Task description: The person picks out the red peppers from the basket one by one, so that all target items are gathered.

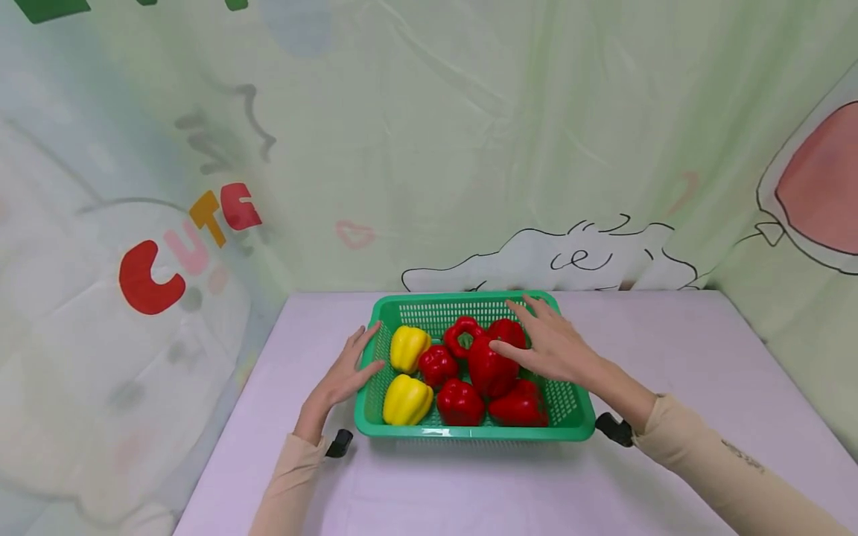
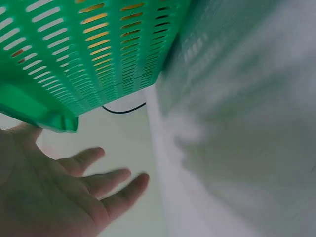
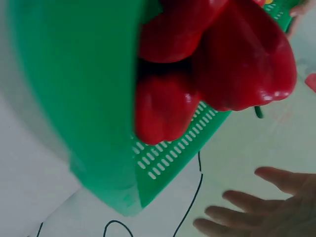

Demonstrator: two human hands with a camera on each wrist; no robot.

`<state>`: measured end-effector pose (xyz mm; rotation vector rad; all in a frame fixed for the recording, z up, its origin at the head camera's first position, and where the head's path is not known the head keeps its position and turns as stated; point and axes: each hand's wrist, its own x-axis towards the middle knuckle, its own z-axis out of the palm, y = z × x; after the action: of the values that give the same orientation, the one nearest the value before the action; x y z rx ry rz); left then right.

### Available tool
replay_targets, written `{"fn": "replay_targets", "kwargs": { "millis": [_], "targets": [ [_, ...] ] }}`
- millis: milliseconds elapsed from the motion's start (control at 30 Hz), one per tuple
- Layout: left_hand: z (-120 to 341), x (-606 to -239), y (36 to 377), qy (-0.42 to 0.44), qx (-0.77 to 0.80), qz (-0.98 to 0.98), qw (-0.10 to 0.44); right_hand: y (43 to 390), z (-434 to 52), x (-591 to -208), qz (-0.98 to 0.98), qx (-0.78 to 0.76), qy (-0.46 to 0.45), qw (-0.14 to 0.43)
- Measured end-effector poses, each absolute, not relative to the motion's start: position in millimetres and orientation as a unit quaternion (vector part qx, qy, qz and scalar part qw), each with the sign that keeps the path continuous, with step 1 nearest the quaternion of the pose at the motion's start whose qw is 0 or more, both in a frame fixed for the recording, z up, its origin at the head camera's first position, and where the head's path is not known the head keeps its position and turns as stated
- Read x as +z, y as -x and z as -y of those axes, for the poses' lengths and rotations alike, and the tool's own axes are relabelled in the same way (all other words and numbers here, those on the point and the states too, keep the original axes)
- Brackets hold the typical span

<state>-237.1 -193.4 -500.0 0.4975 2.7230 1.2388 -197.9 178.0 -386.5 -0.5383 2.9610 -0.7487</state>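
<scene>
A green plastic basket point(image 1: 469, 432) holds two yellow bell peppers, one toward the back point(image 1: 410, 348) and one in front point(image 1: 407, 400), along its left side. Several red bell peppers fill the middle and right; one large red pepper point(image 1: 492, 366) lies on top of others. My left hand point(image 1: 345, 376) is at the basket's left rim with fingers spread; in the left wrist view its thumb side meets the rim. Over the basket's right part hovers my right hand point(image 1: 553, 346), fingers spread. The right wrist view shows this hand point(image 3: 266, 207) apart from the red peppers.
The basket stands on a table with a pale lilac cover point(image 1: 415, 491). A printed cloth backdrop point(image 1: 429, 164) hangs behind and at both sides of the table. Black wrist cameras sit under the left wrist point(image 1: 339, 444) and right wrist point(image 1: 613, 429).
</scene>
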Motion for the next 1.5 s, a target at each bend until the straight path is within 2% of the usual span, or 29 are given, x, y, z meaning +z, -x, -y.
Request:
{"fn": "replay_targets", "kwargs": {
  "millis": [100,233,567,833,1133,1500],
  "targets": [
    [190.5,-505.6,236.8,-0.180,0.488,-0.851,0.067,195.2,-174.8,-379.8,-0.940,-0.282,0.185,0.061],
    [185.3,-495.7,230.0,-0.205,0.573,-0.789,0.079,198.5,-167.4,-374.0,-0.931,-0.304,0.179,0.093],
    [177.4,-486.9,224.7,-0.207,0.617,-0.754,0.087,217.8,-157.8,-394.4,-0.938,-0.281,0.123,0.162],
    [178.6,-512.7,239.3,-0.184,0.657,-0.727,0.074,216.6,-156.8,-396.2,-0.936,-0.292,0.124,0.152],
    [178.0,-522.0,240.2,-0.183,0.672,-0.714,0.063,214.5,-163.3,-391.8,-0.924,-0.334,0.134,0.132],
    [178.7,-529.0,234.9,-0.162,0.690,-0.703,0.052,210.5,-190.1,-377.4,-0.924,-0.352,0.140,0.045]
  ]
}}
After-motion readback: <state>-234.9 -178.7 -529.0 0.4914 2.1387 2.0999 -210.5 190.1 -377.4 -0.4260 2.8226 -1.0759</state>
